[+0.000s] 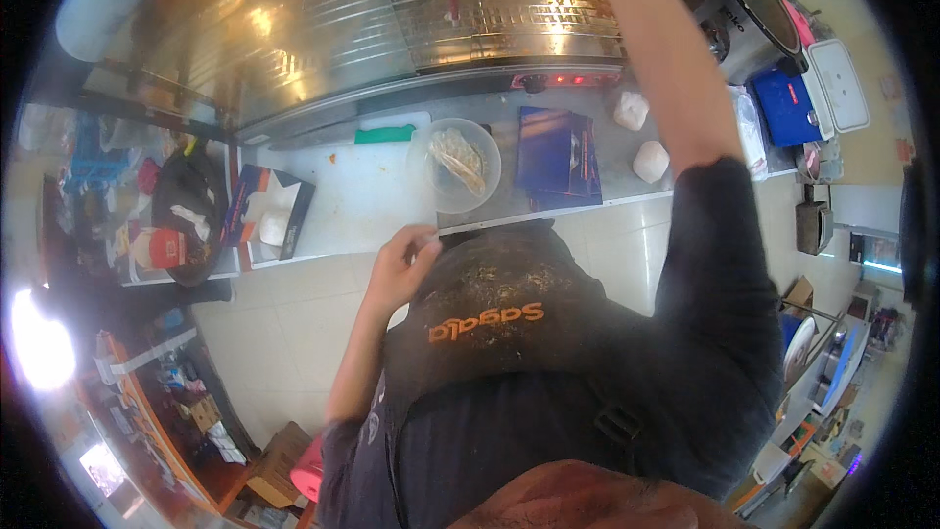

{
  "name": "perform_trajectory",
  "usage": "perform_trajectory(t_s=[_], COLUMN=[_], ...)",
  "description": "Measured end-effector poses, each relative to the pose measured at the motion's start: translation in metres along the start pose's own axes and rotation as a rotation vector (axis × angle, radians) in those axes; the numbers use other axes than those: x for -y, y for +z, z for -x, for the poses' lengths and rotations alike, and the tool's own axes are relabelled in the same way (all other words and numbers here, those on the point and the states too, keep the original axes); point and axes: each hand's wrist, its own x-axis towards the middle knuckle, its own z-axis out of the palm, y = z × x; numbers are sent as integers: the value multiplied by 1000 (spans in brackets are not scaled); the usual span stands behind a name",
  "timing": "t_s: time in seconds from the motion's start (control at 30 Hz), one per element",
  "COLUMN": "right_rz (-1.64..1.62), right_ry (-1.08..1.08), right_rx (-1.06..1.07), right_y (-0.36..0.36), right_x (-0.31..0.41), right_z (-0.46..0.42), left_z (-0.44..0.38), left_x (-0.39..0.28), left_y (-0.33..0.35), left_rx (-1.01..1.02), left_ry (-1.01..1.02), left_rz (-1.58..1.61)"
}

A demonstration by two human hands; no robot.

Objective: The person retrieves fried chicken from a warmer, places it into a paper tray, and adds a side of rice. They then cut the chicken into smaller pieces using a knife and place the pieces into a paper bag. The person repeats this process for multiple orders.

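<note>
My left hand [404, 261] hangs at the front edge of a white cutting board [345, 198], its fingers curled. Whether it pinches anything I cannot tell. My right arm reaches up to a lit food display cabinet with wire racks [507, 15]; the hand itself is past the top of the picture. On the counter, a translucent plastic bowl [481, 195] holds a pale crumpled item. Behind the board's middle lies a knife with a green handle [385, 134]. Flat blue cartons [554, 150] are stacked right of the bowl. Two white wrapped bundles [630, 111] [651, 162] sit beside my right arm.
An open carton [250, 195] with a white bundle stands at the board's left end, near a black bag [192, 206]. A control panel with a knob [534, 84] and red lights runs under the cabinet. A pot-like appliance [753, 33] and a blue cooler box [786, 106] stand right.
</note>
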Motion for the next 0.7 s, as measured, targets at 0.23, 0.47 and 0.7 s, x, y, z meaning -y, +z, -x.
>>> perform_trajectory(t_s=[0.23, 0.47, 0.7], right_rz=[119, 157, 167], right_ry=[-141, -204, -238], right_rx=[0, -15, -18], right_y=[28, 40, 39], right_x=[-4, -17, -13], right_z=[-52, -67, -82], left_z=[123, 268, 290], left_x=[167, 301, 320], left_y=[43, 156, 203], left_rx=[-238, -154, -329], left_ry=[-644, -1204, -1204], left_rz=[-345, -46, 233])
